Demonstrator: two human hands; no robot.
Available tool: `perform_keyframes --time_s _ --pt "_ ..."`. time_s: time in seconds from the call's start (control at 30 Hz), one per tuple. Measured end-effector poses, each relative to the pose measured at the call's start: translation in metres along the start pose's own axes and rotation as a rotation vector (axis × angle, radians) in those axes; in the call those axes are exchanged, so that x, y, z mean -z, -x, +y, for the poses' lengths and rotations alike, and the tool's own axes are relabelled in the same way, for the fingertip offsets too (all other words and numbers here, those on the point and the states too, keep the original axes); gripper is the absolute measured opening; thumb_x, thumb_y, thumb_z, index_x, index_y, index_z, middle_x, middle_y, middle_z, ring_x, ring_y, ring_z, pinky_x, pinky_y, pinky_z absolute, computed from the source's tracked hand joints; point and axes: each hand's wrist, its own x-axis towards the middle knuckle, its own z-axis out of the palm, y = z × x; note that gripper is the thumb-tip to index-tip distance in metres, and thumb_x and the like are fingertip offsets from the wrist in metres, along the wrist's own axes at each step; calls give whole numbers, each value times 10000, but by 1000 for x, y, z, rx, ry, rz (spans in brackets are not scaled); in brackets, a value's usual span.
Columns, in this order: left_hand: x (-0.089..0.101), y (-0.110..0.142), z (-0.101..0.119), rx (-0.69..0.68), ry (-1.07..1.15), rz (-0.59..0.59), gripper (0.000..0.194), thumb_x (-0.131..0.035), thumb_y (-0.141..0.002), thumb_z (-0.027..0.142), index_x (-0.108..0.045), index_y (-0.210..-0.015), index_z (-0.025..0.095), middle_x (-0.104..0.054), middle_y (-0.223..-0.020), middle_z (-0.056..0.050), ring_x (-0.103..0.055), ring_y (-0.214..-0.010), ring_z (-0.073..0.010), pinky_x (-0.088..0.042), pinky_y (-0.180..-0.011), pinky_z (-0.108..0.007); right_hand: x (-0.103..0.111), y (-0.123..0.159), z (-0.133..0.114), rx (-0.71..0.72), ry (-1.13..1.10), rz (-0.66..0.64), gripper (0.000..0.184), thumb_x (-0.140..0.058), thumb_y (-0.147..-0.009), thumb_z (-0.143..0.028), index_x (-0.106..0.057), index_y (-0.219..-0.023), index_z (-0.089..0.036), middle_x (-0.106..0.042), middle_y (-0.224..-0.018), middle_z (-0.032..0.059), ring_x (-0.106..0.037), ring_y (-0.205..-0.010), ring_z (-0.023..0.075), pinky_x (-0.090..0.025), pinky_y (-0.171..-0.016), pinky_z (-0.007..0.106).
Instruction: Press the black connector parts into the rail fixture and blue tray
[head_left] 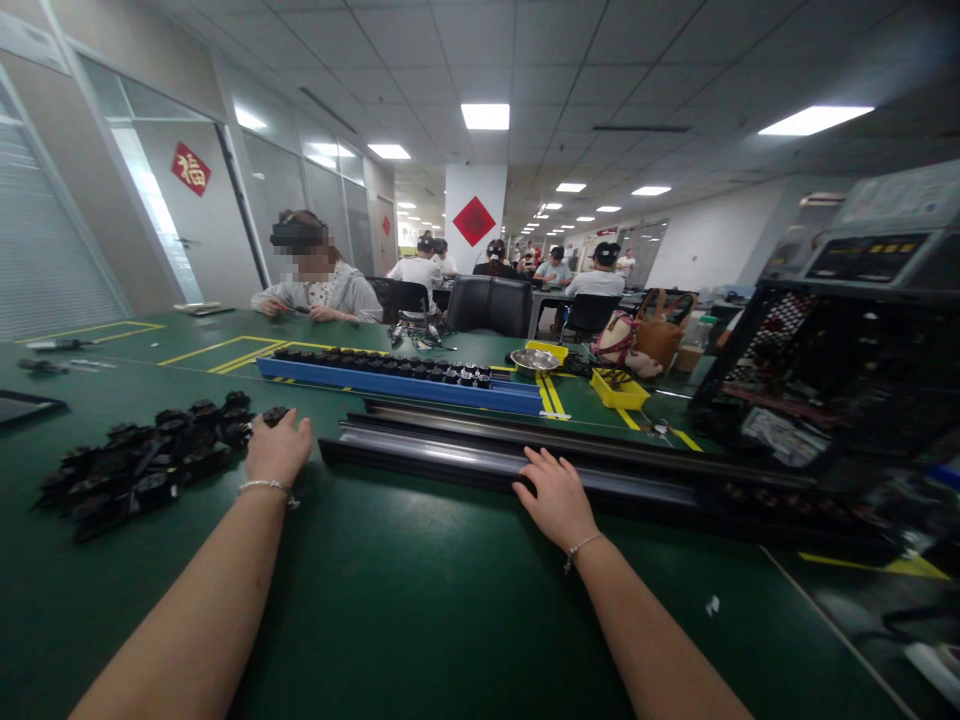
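My left hand is closed on a small black part, beside the right end of a heap of similar black parts. The fingertips are partly hidden behind the hand. My right hand lies open, fingers stretched out, on the near edge of a long black channel-like rail. This rail runs from left of centre toward the right side of the table. Behind it is a blue tray filled with rows of more black parts.
On the green table a metal bowl and a yellow bin stand beyond the rail. An opened computer case blocks the right side. A person sits across the table at left.
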Motion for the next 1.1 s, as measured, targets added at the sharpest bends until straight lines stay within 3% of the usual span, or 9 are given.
perform_keyframes --time_s 0.1,0.27,0.37,0.5,0.67,0.9,1.0,1.1 --pt "9 6 -9 151 98 159 557 -269 -868 456 -468 -1305 173 -230 -1435 -196 -409 -1210 -374 -345 -976 -474 0 0 0 3 -5 -1 209 -497 -823 -326 -654 -907 -218 -504 -1330 54 -407 -1260 264 -287 -1024 476" --pt "13 6 -46 111 3 424 498 -314 -859 382 -508 -1267 175 -283 -1424 -159 -346 -1252 -336 -307 -1006 -468 0 0 0 -4 -15 -5 203 -502 -819 -319 -656 -907 -220 -503 -1331 55 -405 -1261 263 -285 -1025 476" --pt "13 7 -66 225 -14 392 519 -298 -846 406 -520 -1257 179 -315 -1410 -169 -320 -1267 -349 -293 -997 -509 0 0 0 -5 -12 -6 209 -504 -818 -325 -661 -909 -222 -506 -1328 56 -409 -1257 262 -288 -1023 473" --pt "13 7 -77 354 -11 265 528 -308 -821 440 -520 -1248 213 -289 -1436 -166 -194 -1332 -365 -172 -1016 -593 0 0 1 -13 -9 -8 209 -507 -816 -324 -662 -909 -219 -508 -1327 49 -404 -1260 260 -285 -1025 470" --pt "6 -2 -80 394 -56 212 523 -294 -810 463 -514 -1234 249 -273 -1453 -155 -112 -1359 -350 -127 -1006 -624 1 1 1 3 -19 10 198 -516 -810 -313 -652 -924 -225 -510 -1325 51 -402 -1259 244 -277 -1033 465" --pt "2 -8 -78 394 -35 146 571 -339 -793 514 -459 -1286 252 -142 -1499 -172 -16 -1364 -391 -125 -985 -653 1 2 1 3 -17 17 196 -506 -810 -314 -645 -917 -227 -510 -1325 44 -400 -1256 241 -268 -1044 463" --pt "3 -6 -75 364 -28 208 549 -337 -807 514 -469 -1273 256 -57 -1513 -173 31 -1361 -398 -129 -962 -682 1 2 1 4 -20 15 204 -500 -811 -314 -645 -930 -232 -507 -1327 44 -395 -1259 238 -268 -1046 462" --pt "5 -1 -67 250 -11 392 518 -306 -841 476 -486 -1251 215 -5 -1511 -187 46 -1363 -387 -116 -986 -667 0 2 1 5 -20 11 211 -499 -810 -312 -643 -944 -233 -502 -1331 40 -392 -1262 234 -274 -1046 450"
